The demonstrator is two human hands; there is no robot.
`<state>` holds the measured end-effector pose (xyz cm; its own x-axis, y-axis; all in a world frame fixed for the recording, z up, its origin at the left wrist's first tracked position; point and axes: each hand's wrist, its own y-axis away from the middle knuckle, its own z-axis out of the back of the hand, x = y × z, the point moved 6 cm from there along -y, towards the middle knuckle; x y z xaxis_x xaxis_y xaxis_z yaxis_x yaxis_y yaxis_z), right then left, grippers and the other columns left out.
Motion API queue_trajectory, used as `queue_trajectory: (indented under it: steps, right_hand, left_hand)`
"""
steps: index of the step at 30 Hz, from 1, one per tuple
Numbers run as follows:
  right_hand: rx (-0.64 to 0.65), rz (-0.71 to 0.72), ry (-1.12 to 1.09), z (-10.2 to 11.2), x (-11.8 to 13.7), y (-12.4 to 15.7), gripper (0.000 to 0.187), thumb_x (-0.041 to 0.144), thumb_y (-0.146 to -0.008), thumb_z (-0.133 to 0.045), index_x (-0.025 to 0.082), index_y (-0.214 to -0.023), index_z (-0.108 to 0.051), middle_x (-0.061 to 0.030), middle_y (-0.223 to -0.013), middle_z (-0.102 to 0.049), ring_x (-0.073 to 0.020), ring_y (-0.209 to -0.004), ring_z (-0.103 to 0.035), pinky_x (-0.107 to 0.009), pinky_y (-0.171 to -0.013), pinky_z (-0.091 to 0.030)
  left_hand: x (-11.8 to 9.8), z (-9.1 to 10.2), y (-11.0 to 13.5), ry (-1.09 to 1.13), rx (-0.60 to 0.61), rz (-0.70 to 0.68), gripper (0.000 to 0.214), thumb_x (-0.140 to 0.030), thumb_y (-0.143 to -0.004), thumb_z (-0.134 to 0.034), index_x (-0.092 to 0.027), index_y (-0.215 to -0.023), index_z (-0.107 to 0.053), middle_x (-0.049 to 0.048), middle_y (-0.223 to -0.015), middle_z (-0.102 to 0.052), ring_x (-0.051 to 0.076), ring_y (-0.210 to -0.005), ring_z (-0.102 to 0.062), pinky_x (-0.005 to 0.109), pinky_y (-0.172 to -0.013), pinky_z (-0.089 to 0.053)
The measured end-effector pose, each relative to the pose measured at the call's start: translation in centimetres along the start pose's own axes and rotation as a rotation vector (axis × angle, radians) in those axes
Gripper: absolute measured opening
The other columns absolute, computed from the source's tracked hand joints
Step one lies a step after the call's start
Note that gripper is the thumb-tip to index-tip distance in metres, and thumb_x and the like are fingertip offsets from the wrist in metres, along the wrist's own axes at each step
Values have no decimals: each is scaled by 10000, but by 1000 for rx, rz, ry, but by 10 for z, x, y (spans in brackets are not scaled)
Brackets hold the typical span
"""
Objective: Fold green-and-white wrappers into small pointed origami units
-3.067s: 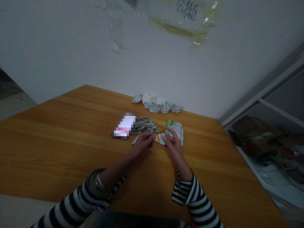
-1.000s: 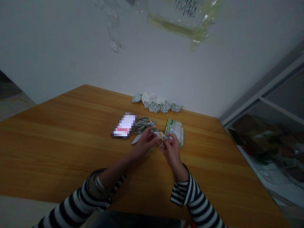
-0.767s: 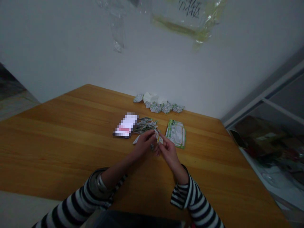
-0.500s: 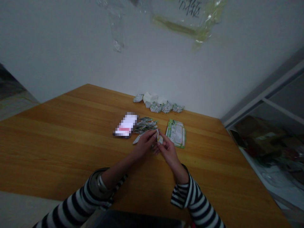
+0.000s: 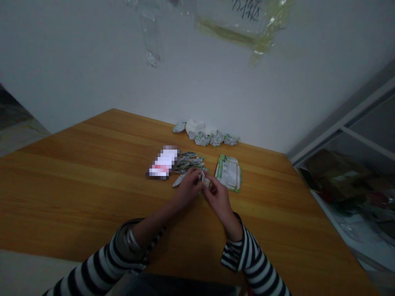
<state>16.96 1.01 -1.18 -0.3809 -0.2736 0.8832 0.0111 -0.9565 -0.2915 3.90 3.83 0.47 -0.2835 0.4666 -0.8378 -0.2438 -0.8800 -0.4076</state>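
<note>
My left hand and my right hand meet above the wooden table, pinching a small folded strip of printed paper between their fingertips. Just beyond my left hand lies a heap of folded green-and-white paper pieces, and one loose folded piece lies beside its fingers. A flat green-and-white printed sheet lies to the far side of my right hand, not touching it. Part of the strip is hidden by my fingers.
A pixelated phone-like object lies left of the heap. A row of folded pieces and white paper lines the wall edge. A clear plastic bag hangs above. Shelving with assorted items stands right of the table.
My right hand has moved left, off the green-and-white sheet, and my hands have drawn closer together. The paper strip now looks narrower between my fingertips.
</note>
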Motion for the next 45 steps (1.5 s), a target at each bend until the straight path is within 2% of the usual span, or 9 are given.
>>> queue_trajectory:
  steps: [5, 12, 15, 18, 23, 28, 33, 38, 45]
  right_hand:
    - [-119, 199, 245, 13, 23, 0, 252, 296, -840, -612, 210, -1062, -693, -94, -1040, -620, -237, -1011, -575, -374, -903, -464]
    - [-30, 68, 93, -2, 14, 2, 262, 295, -933, -459, 177, -979, -688, -59, -876, -705, -200, -786, -632, -304, -733, -495]
    - [-68, 55, 43, 5, 10, 1, 322, 292, -951, -409, 179, -1089, -676, -78, -1007, -721, -219, -900, -649, -334, -823, -492]
    - [-91, 45, -46, 15, 4, -5, 342, 317, -925, -470, 199, -1190, -652, -79, -1166, -694, -239, -1056, -631, -383, -942, -462]
    - [-133, -53, -156, 34, -8, -13, 255, 337, -834, -609, 227, -1019, -746, -51, -1017, -751, -255, -949, -675, -403, -883, -508]
    - [47, -108, -256, 36, -14, -18, 294, 355, -796, -665, 230, -1053, -736, -42, -1073, -738, -261, -1034, -647, -443, -980, -448]
    - [204, -147, -430, 34, -13, -18, 552, 319, -696, -775, 250, -1226, -638, -35, -1221, -671, -244, -1091, -626, -416, -991, -452]
    - [272, -145, -486, 37, -7, -18, 619, 326, -642, -820, 249, -1228, -638, -44, -1262, -647, -235, -1125, -615, -406, -1012, -444]
    - [268, -137, -452, 36, -5, -18, 578, 376, -674, -794, 251, -1219, -646, -44, -1253, -650, -257, -1119, -620, -464, -1012, -441]
  left_hand:
    - [1, -4, 2, -145, 71, -97, 302, -84, -828, -486, -190, -1065, -639, 67, -1023, -662, 191, -968, -617, 325, -883, -490]
    - [-11, -10, 11, -347, 120, -120, 363, -158, -905, -445, -212, -1246, -555, 97, -1237, -620, 217, -1112, -598, 351, -954, -475]
    - [-10, -7, 8, -270, 83, -60, 348, -229, -931, -433, -217, -1266, -528, 85, -1187, -654, 208, -1085, -619, 344, -947, -478]
    - [-1, -4, 4, -72, 71, 23, 329, -249, -910, -477, -207, -1234, -518, 53, -961, -708, 183, -876, -673, 302, -805, -523]
    - [2, -3, -2, 149, 159, 29, 191, -257, -870, -535, -163, -994, -646, 66, -947, -710, 193, -882, -659, 314, -809, -515]
    - [0, -10, -1, 350, 258, 98, 340, -317, -773, -683, -156, -1072, -661, 94, -1070, -695, 221, -969, -657, 368, -877, -517]
    - [6, -7, -1, 358, 161, 76, 485, -289, -654, -796, -140, -1088, -636, 119, -1130, -653, 226, -1015, -640, 392, -925, -500]
    - [4, -2, -2, 324, 122, 88, 400, -305, -690, -767, -133, -1035, -661, 122, -1093, -675, 225, -1004, -644, 381, -909, -505]
    - [1, 7, -6, 189, 92, 151, 260, -396, -774, -663, -145, -801, -721, 51, -804, -729, 179, -732, -644, 279, -689, -504]
